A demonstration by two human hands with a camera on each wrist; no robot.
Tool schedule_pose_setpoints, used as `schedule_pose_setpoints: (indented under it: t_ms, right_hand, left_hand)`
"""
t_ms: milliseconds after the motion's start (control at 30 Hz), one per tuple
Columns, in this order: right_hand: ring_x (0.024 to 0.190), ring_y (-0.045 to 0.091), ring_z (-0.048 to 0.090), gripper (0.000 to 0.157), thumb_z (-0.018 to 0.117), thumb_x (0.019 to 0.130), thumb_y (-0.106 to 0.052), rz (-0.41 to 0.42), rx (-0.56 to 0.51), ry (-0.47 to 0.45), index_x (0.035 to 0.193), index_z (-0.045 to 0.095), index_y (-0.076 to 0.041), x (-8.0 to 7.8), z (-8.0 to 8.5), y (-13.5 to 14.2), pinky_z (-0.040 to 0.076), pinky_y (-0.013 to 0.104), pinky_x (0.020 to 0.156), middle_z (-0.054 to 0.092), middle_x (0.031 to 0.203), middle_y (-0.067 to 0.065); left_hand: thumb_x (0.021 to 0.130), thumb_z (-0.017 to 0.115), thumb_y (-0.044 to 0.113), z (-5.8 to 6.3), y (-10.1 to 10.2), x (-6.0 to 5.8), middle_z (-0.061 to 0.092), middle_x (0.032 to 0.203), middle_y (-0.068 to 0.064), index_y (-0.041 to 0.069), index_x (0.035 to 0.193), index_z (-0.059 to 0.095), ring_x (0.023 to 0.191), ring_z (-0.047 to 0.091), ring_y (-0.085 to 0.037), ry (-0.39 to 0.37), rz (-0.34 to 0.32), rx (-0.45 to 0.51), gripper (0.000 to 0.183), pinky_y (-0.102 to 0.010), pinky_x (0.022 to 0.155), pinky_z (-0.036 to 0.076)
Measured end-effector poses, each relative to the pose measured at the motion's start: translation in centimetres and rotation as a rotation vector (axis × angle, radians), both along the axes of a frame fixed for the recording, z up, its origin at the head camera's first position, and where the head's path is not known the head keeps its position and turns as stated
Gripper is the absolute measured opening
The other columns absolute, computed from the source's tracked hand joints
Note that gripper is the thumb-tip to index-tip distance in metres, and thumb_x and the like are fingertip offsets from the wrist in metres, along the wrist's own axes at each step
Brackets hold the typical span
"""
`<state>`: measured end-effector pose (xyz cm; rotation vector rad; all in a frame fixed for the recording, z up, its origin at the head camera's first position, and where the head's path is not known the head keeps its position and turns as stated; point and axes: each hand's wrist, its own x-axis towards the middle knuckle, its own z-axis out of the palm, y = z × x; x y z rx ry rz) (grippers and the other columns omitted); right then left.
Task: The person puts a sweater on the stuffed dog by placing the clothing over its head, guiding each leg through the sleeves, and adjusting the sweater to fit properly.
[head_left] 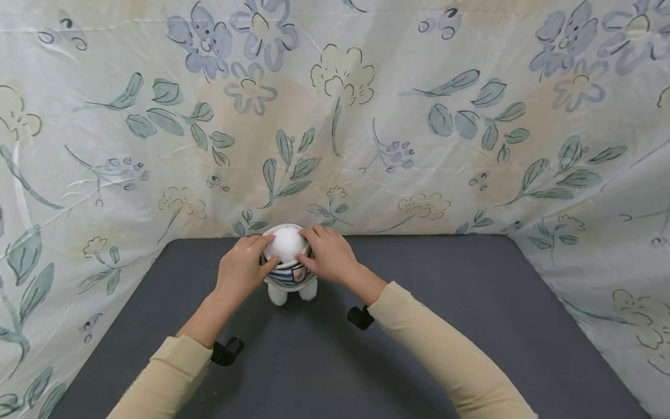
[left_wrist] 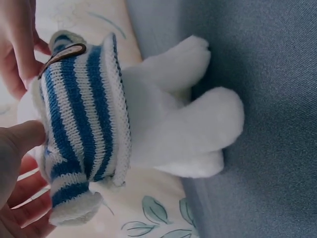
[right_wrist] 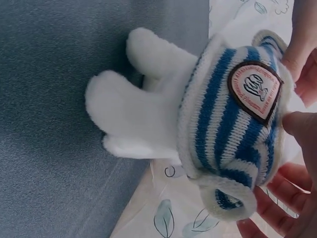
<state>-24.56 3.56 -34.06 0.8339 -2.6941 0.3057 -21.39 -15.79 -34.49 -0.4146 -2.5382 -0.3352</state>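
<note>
Cream sleeves [head_left: 450, 352] lie nearest the camera at 7 and 5 o'clock, leading up to the left hand [head_left: 242, 265] at the white plush toy's [left_wrist: 168, 124] 9 o'clock and the right hand [head_left: 330, 256] at its 3 o'clock, both pinching the collar [head_left: 287, 266] of a striped sweater [right_wrist: 223, 114]. The toy is near the dark table's [head_left: 471, 285] 11 o'clock; the sweater already circles its body, but the cuffs [right_wrist: 210, 191] show no arms and the collar just a white dome [head_left: 287, 243], so the fitting looks only partly done.
</note>
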Motion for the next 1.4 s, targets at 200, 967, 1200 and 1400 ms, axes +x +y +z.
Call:
schedule_pose_setpoints:
  t_ms: [200, 967, 1200, 1400]
  right_hand:
    - [0.103, 0.022, 0.055, 0.052, 0.059, 0.087, -0.046, -0.023, 0.010, -0.072, 0.126, 0.054, -0.012, -0.2, 0.5, -0.3, 0.047, 0.035, 0.085, 0.056, 0.118, 0.006]
    - [0.086, 0.019, 0.058, 0.038, 0.058, 0.090, -0.033, 0.076, -0.148, -0.280, 0.117, 0.049, -0.009, -1.4, 0.0, -0.4, 0.047, 0.031, 0.070, 0.059, 0.102, 0.009]
    - [0.086, 0.016, 0.058, 0.044, 0.057, 0.090, -0.037, 0.025, -0.209, -0.370, 0.120, 0.044, -0.008, -1.5, -0.5, -0.5, 0.048, 0.028, 0.067, 0.058, 0.105, 0.007]
    - [0.100, 0.019, 0.057, 0.051, 0.056, 0.091, -0.036, 0.038, -0.261, -0.370, 0.130, 0.043, -0.007, -1.4, -0.9, -0.4, 0.049, 0.033, 0.077, 0.056, 0.115, 0.009]
  left_hand:
    - [0.074, 0.077, 0.030, 0.1, 0.0, -0.1, 0.063, 0.111, -0.015, 0.007, 0.118, 0.062, 0.099, 0.059, -0.032, -0.085, 0.018, 0.012, 0.052, -0.045, 0.070, 0.051]
    - [0.079, 0.071, 0.036, -0.3, 0.0, -0.8, 0.066, 0.103, -0.017, 0.008, 0.122, 0.055, 0.077, 0.064, -0.029, -0.236, 0.000, 0.072, 0.053, -0.040, 0.056, 0.049]
    - [0.081, 0.068, 0.038, -1.0, -0.2, -1.1, 0.067, 0.090, -0.014, 0.011, 0.127, 0.050, 0.061, 0.059, -0.021, -0.296, 0.009, 0.115, 0.055, -0.032, 0.048, 0.042]
    - [0.081, 0.069, 0.036, -1.0, -0.3, -1.0, 0.066, 0.088, -0.012, 0.011, 0.128, 0.050, 0.063, 0.060, -0.021, -0.284, -0.008, 0.132, 0.057, -0.033, 0.049, 0.043]
